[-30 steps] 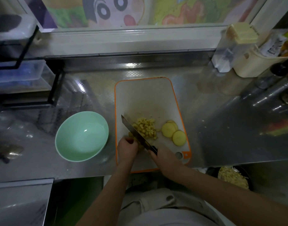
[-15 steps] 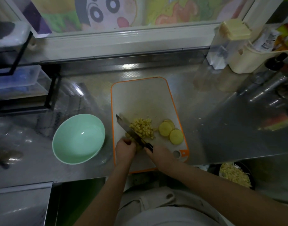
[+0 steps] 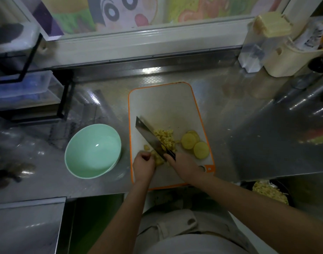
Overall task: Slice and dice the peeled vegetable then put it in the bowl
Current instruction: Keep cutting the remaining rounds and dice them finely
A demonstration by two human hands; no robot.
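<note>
At the cutting board [image 3: 166,107]'s 6 o'clock edge you're mid-dice: right hand [image 3: 184,166] grips the cleaver [image 3: 149,137], left hand [image 3: 143,165] clamps vegetable pieces [image 3: 158,160]; tuck fingertips for the next chop.

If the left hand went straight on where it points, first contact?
Likely the loose vegetable piece just ahead of the left hand, then the knife; height is unclear.

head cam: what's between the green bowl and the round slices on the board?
Head view, bowl to slices: a strip of counter, the cutting board's orange edge, the knife blade, then the diced pile.
</note>
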